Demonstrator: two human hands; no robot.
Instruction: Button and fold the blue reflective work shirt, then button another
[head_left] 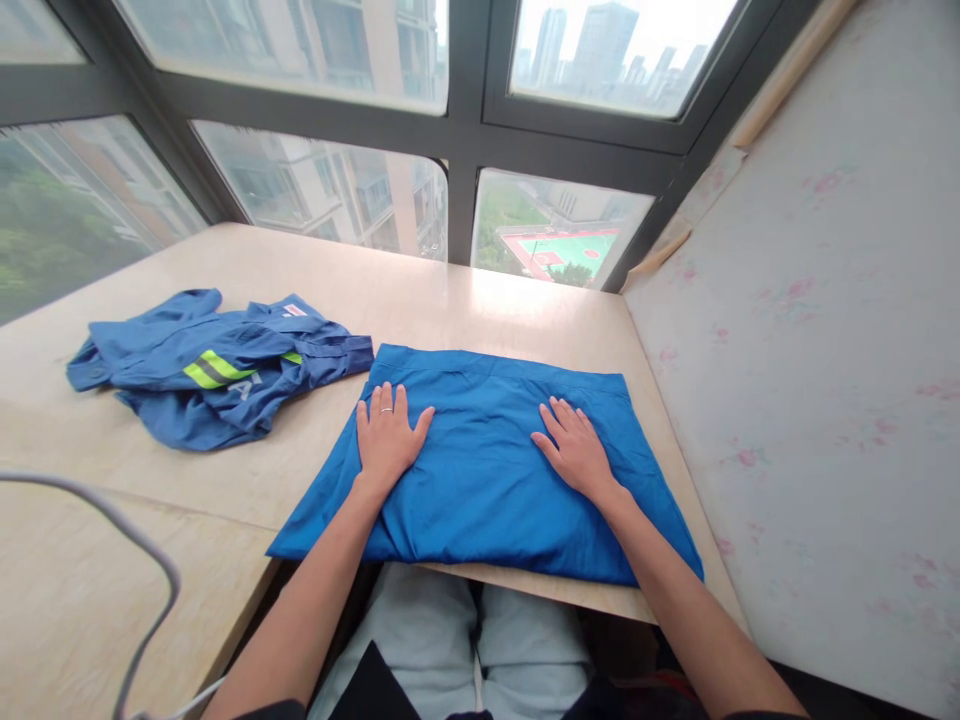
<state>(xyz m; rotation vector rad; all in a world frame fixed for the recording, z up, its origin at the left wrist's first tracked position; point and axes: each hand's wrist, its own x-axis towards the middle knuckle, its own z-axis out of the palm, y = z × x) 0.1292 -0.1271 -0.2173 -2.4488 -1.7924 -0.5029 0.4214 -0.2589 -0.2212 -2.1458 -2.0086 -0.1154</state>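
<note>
A bright blue piece of cloth (480,470), maybe a folded garment, lies spread near the front edge of the work surface, with a stitched band along its far edge. My left hand (388,432), a ring on one finger, rests flat on its left part. On the right part my right hand (576,445) also lies flat, fingers stretched out. Neither hand grips anything. Shallow wrinkles run across the cloth between the hands. To the left lies a crumpled darker blue work shirt (225,360) with yellow-green and grey stripes; its sleeve end reaches the cloth's far left corner.
The pale wooden surface (315,480) runs up to grey-framed windows (465,130). A flower-patterned wall (825,350) borders it on the right. At the lower left a grey cable (161,565) curves over the surface. My legs (427,630) are below the front edge.
</note>
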